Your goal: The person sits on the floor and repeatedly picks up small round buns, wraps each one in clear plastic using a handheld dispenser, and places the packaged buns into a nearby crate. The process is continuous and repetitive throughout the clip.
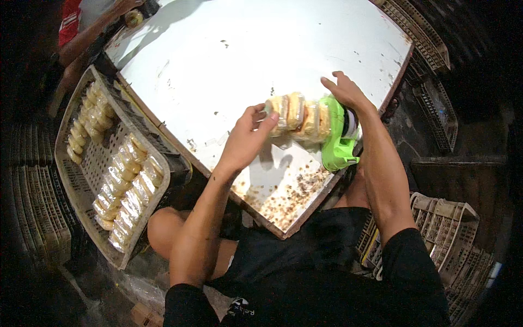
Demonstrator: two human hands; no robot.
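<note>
A clear plastic pack of yellowish bread rolls or cakes (301, 116) lies in a row across the white tabletop (245, 61). My left hand (251, 133) holds the left end of the pack between thumb and fingers. At the pack's right end stands a bright green tape dispenser (336, 135) with a dark-cored roll on its far side. Just beyond the dispenser is my right hand (346, 90), its fingers apart with nothing seen in them. Its wrist passes close by the tape roll, partly hiding it.
Left of the table, a plastic crate (163, 180) holds several wrapped packs (128, 184). Stacked crates stand at far left (39, 204), lower right (445, 229) and upper right (421, 32). Another person's arm (90, 34) reaches in at upper left. The table corner (284, 235) points toward my lap.
</note>
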